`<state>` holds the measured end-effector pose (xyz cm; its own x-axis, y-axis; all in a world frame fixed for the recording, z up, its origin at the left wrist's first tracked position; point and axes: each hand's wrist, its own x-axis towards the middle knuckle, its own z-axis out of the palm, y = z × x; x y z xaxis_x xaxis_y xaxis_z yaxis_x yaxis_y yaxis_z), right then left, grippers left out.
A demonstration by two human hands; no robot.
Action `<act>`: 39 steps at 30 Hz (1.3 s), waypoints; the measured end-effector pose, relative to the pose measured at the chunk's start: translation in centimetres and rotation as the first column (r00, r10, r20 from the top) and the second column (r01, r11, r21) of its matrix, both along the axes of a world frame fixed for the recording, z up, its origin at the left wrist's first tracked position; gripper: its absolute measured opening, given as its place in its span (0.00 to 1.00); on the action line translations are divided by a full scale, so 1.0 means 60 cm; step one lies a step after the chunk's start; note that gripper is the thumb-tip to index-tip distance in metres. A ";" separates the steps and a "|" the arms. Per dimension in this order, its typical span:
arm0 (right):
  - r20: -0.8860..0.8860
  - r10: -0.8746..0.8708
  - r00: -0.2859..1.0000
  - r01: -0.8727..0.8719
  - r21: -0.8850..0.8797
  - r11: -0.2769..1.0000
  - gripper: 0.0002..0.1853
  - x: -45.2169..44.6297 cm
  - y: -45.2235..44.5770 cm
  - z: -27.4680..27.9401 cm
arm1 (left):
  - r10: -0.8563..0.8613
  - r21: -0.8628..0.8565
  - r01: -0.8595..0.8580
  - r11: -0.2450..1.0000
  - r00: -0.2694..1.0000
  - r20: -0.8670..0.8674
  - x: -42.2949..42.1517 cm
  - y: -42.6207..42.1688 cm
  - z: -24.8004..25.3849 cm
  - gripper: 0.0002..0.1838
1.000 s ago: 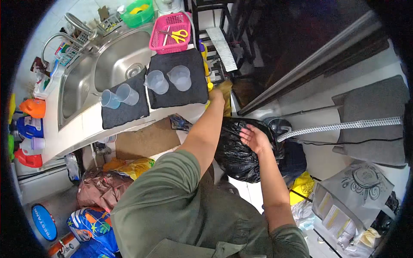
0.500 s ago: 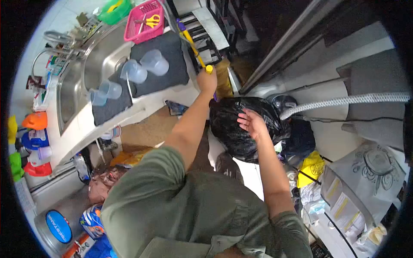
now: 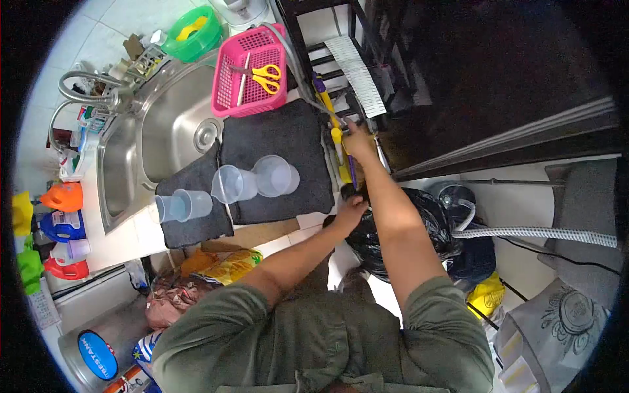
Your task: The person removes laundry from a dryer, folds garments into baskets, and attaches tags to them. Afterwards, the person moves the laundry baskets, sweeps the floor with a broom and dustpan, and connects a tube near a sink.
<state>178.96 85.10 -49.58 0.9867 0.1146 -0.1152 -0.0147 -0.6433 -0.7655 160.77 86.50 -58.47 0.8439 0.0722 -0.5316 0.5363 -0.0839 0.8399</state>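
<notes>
My right hand (image 3: 359, 142) is among upright cleaning poles beside the counter, fingers curled, their grip partly hidden. Right beside it stands a yellow pole (image 3: 337, 135) with a round end cap. A thin purple stick (image 3: 353, 171) shows just below that hand. Lower down, my left hand (image 3: 354, 211) is closed at a small dark thing (image 3: 350, 192) too unclear to name. It is beside a black plastic bag (image 3: 373, 252), which my right forearm partly covers.
Clear plastic cups (image 3: 278, 177) lie on dark cloths (image 3: 304, 141) along the counter. A pink basket (image 3: 249, 108) holds yellow-handled scissors (image 3: 266, 78). Near the wall are a steel sink (image 3: 157, 141) and detergent bottles (image 3: 62, 226). A ribbed hose (image 3: 544, 234) crosses at right.
My left hand has left the yellow pole and moved down towards the black bag. My right hand has gone from above the bag up to the poles. The view has shifted.
</notes>
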 end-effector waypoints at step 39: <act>0.593 -0.117 0.797 0.364 -0.317 0.876 0.16 -0.020 -0.036 0.551 | -0.690 0.803 -0.349 0.484 0.412 0.595 0.246 0.361 0.812 0.13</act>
<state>177.74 82.97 -16.50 0.8833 -0.0689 0.4637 0.1234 -0.9201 -0.3716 175.55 108.16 -9.76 0.7699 -0.2613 0.5822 -0.4567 -0.8628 0.2167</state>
